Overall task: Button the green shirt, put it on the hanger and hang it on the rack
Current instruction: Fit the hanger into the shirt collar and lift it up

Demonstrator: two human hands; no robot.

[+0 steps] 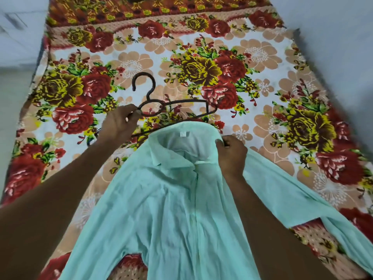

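A pale green shirt (173, 199) lies front-up on the bed, its placket closed down the middle and its collar standing open toward the far side. A dark hanger (153, 98) hovers just beyond the collar, hook pointing away; one arm of it slips under the collar's back edge. My left hand (119, 123) grips the hanger near the loop below its hook. My right hand (231, 154) pinches the collar's right side and lifts it.
A bedspread (252, 63) with big red and yellow flowers covers the bed. Pale floor (18, 77) runs along the left of the bed and a light wall or floor (339, 37) along the right. No rack is in view.
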